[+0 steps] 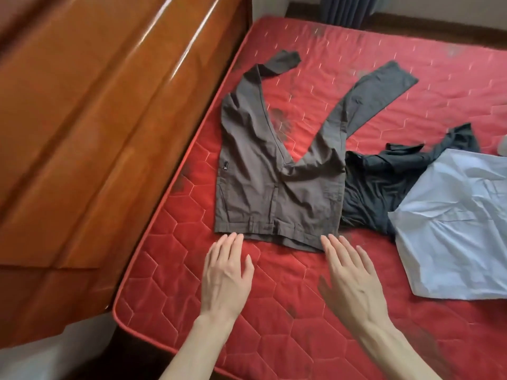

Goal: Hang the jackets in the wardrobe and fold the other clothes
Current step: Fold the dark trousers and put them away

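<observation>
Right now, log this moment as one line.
trousers flat, legs spread, unfolded | left hand open at waistband | right hand open at waistband | dark garment, blue shirt beside | mattress

A bed with a red quilted mattress (274, 311) carries the clothes. Brown trousers (277, 187) lie flat on it, legs spread apart. Just beside them, touching, a dark crumpled garment (384, 185) rests on the mattress, and a light blue shirt (461, 226) partly overlaps its edge.
</observation>
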`<state>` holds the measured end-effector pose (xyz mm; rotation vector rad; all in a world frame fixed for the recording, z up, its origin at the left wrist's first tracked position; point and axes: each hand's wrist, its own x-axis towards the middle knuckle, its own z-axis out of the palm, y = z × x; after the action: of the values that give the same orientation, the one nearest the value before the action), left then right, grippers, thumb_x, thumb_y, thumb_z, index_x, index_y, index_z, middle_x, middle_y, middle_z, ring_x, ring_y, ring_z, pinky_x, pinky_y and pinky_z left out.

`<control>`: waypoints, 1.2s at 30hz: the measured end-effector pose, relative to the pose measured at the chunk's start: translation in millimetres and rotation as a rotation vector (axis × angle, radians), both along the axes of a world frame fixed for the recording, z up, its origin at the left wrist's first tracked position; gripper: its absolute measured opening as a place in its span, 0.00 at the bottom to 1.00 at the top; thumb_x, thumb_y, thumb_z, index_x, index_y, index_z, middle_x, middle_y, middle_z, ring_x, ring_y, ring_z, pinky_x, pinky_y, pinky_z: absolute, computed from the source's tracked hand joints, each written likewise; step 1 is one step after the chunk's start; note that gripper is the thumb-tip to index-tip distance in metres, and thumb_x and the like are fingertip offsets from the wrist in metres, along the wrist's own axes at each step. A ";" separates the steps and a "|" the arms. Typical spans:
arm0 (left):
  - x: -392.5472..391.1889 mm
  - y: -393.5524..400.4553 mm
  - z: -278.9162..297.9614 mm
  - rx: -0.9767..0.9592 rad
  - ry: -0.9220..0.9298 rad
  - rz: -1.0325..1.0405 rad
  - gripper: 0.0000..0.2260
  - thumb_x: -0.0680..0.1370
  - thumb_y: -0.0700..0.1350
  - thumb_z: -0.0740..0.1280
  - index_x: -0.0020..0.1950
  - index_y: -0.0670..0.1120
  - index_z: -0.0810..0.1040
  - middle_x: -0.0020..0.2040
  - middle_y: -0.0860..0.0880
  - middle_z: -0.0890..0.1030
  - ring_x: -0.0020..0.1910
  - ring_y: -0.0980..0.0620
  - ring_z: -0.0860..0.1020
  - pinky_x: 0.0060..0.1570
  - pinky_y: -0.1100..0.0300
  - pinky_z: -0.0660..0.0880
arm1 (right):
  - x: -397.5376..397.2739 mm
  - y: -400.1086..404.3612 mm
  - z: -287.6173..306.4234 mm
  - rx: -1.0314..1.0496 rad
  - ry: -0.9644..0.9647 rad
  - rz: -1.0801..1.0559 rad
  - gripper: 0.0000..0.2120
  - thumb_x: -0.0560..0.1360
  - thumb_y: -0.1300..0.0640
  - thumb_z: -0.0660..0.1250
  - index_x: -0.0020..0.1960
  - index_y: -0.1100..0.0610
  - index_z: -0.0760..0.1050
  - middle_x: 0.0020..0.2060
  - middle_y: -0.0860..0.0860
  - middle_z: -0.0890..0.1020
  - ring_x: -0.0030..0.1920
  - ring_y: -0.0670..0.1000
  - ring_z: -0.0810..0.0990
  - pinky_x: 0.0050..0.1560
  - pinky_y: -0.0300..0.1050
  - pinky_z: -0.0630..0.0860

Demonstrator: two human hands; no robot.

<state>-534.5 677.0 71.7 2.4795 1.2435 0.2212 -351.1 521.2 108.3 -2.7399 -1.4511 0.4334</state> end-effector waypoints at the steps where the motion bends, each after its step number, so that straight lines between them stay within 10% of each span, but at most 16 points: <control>1: 2.1 2.9 -19.2 -0.040 -0.011 0.016 0.22 0.79 0.42 0.71 0.73 0.41 0.77 0.70 0.45 0.80 0.72 0.46 0.76 0.72 0.47 0.73 | 2.0 3.1 -21.9 -0.036 0.000 0.015 0.35 0.80 0.52 0.67 0.84 0.57 0.59 0.82 0.53 0.64 0.82 0.53 0.60 0.83 0.54 0.54; 7: 17.1 28.1 -124.6 -0.103 0.003 0.005 0.24 0.79 0.36 0.70 0.75 0.41 0.74 0.72 0.45 0.78 0.73 0.46 0.74 0.74 0.51 0.70 | 16.5 24.1 -142.0 -0.198 -0.018 0.054 0.37 0.82 0.49 0.59 0.86 0.53 0.46 0.85 0.48 0.54 0.84 0.50 0.50 0.83 0.50 0.47; 18: 20.3 90.2 -213.7 0.200 0.457 -0.249 0.32 0.77 0.35 0.67 0.81 0.43 0.65 0.79 0.41 0.67 0.79 0.40 0.65 0.78 0.38 0.59 | 46.4 45.3 -230.8 -0.208 -0.086 0.045 0.28 0.73 0.59 0.68 0.74 0.57 0.71 0.67 0.56 0.76 0.61 0.61 0.77 0.55 0.56 0.78; 24: 32.1 131.5 -202.2 0.172 0.475 -0.182 0.20 0.72 0.28 0.62 0.62 0.42 0.74 0.55 0.40 0.76 0.52 0.38 0.75 0.50 0.44 0.75 | 69.0 55.7 -234.2 -0.227 -0.121 0.007 0.14 0.79 0.64 0.60 0.63 0.58 0.71 0.56 0.56 0.75 0.55 0.61 0.75 0.50 0.55 0.75; 36: 17.0 93.1 -68.3 0.035 0.285 -0.290 0.22 0.59 0.24 0.66 0.45 0.45 0.72 0.40 0.47 0.73 0.41 0.42 0.71 0.41 0.50 0.67 | 112.6 5.8 -92.4 -0.156 -0.036 0.000 0.13 0.74 0.70 0.67 0.51 0.56 0.68 0.42 0.53 0.77 0.44 0.59 0.76 0.41 0.55 0.73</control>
<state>-517.5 770.1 3.3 2.7535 0.9655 -0.1932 -238.6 527.1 15.8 -2.8816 -1.4855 0.5221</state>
